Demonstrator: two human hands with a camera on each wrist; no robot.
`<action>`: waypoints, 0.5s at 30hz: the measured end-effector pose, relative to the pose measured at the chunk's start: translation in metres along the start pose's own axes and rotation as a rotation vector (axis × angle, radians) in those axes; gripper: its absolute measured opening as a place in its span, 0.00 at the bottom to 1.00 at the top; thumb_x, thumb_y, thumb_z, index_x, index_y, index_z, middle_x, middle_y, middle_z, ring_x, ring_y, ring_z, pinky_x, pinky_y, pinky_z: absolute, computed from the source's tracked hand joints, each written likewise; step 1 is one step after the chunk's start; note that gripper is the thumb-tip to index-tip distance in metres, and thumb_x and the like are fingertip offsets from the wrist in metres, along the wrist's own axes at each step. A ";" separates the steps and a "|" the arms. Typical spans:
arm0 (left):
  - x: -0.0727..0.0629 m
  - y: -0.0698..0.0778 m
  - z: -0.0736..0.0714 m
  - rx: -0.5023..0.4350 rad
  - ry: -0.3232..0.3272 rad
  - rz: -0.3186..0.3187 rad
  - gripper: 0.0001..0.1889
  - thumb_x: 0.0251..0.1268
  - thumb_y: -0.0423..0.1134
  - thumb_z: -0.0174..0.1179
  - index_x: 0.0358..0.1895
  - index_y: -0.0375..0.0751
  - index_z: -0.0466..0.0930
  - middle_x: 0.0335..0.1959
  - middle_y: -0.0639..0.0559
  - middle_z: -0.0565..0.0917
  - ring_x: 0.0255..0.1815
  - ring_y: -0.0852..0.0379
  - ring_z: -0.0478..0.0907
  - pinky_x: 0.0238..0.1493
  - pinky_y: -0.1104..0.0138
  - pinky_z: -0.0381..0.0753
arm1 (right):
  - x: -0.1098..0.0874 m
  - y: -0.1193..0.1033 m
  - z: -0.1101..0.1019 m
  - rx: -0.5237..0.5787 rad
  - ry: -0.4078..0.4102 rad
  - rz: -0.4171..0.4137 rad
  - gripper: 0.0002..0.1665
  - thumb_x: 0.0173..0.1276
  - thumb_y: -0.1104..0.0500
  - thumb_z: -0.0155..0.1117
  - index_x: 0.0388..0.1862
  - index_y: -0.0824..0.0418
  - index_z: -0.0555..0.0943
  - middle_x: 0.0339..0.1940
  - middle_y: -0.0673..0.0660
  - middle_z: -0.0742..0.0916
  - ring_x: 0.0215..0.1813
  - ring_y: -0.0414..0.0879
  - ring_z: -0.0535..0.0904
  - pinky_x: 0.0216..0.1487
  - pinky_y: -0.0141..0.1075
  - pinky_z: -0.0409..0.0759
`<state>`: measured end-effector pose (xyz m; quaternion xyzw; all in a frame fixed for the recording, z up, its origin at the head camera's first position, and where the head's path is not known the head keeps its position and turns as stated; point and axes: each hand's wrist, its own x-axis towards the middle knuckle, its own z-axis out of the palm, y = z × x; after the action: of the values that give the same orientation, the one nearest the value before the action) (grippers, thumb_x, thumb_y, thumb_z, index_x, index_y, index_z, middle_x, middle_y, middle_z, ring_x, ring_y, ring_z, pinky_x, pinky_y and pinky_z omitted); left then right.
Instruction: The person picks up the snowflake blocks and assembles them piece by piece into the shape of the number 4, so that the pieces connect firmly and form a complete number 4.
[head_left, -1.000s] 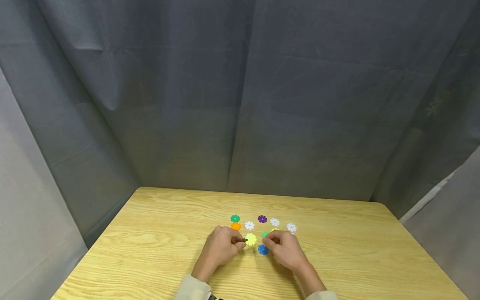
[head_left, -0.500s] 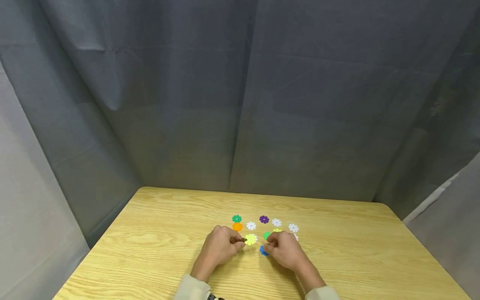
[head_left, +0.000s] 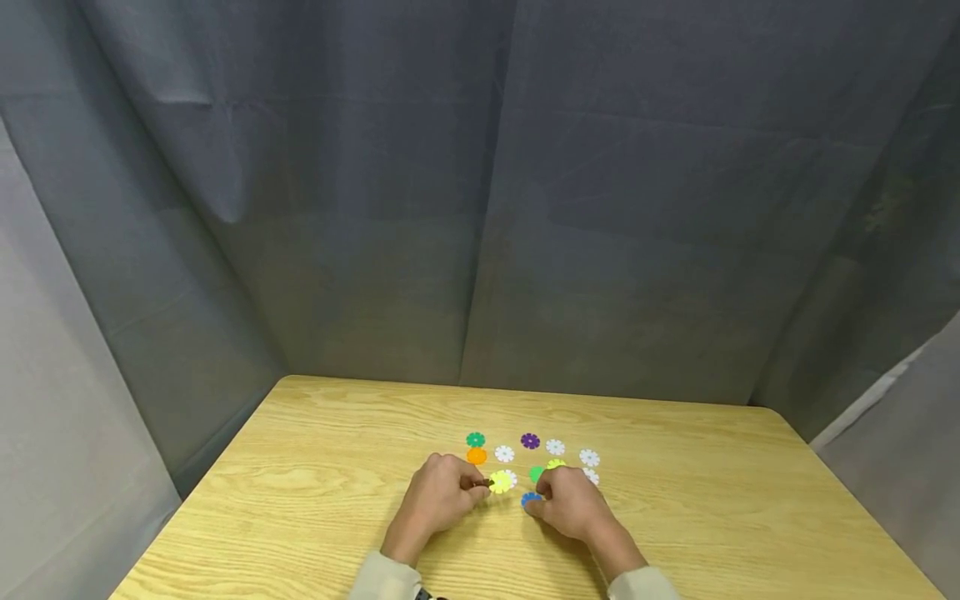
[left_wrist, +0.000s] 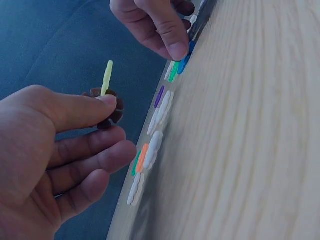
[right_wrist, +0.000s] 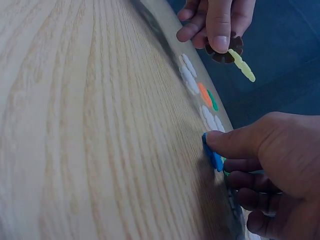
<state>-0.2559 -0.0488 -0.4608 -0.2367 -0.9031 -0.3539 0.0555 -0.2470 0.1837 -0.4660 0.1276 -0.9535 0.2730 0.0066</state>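
Observation:
My left hand (head_left: 442, 492) pinches a brown notched plastic disc (left_wrist: 116, 111) between thumb and fingers. A yellow snowflake disc (head_left: 499, 482) is slotted into the brown one and stands across it, held above the table. To the right, my right hand (head_left: 573, 504) has its thumb and fingers at the edge of a blue snowflake disc (right_wrist: 215, 156), gripping it close over the wood. The thumb covers part of the blue disc. In the head view a white disc (head_left: 512, 479) shows partly behind the yellow one.
On the wooden table (head_left: 322, 467) lie several more discs: dark green (head_left: 476, 439), orange (head_left: 476, 456), purple (head_left: 530, 441), light green (head_left: 536, 474), another yellow (head_left: 556, 464) and several white (head_left: 589, 457). Grey curtains (head_left: 375, 250) hang behind and at the sides.
My right hand has lowered slightly onto the blue disc and taken its edge. My left hand stays nearly in place, while the yellow disc has shifted slightly left over the white one.

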 end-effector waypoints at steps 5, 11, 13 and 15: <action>0.000 -0.002 0.001 0.006 -0.005 -0.007 0.03 0.61 0.41 0.71 0.33 0.47 0.91 0.24 0.66 0.81 0.24 0.67 0.73 0.26 0.70 0.74 | 0.002 -0.001 0.001 -0.007 -0.020 0.023 0.12 0.60 0.57 0.77 0.33 0.64 0.85 0.30 0.51 0.84 0.33 0.44 0.79 0.36 0.43 0.81; -0.001 -0.002 0.001 -0.007 -0.011 -0.017 0.04 0.61 0.41 0.71 0.33 0.47 0.91 0.24 0.66 0.81 0.25 0.67 0.73 0.26 0.69 0.74 | 0.003 -0.001 0.003 0.018 -0.039 0.018 0.11 0.59 0.60 0.76 0.32 0.65 0.82 0.27 0.49 0.81 0.29 0.43 0.75 0.32 0.38 0.79; 0.000 -0.002 0.001 -0.007 -0.011 -0.015 0.03 0.61 0.40 0.72 0.33 0.47 0.91 0.24 0.66 0.81 0.24 0.67 0.73 0.26 0.69 0.74 | 0.003 -0.001 0.003 0.019 -0.029 0.012 0.12 0.58 0.61 0.77 0.31 0.64 0.81 0.26 0.49 0.80 0.29 0.42 0.74 0.31 0.37 0.78; 0.000 -0.002 0.001 -0.005 -0.011 -0.011 0.02 0.60 0.40 0.72 0.33 0.47 0.91 0.24 0.66 0.82 0.24 0.67 0.73 0.26 0.69 0.74 | 0.004 -0.002 0.004 0.024 -0.014 0.007 0.13 0.57 0.62 0.77 0.31 0.63 0.79 0.25 0.49 0.79 0.29 0.42 0.73 0.31 0.36 0.77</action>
<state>-0.2570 -0.0497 -0.4629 -0.2339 -0.9039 -0.3549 0.0479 -0.2498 0.1794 -0.4682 0.1261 -0.9506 0.2837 -0.0025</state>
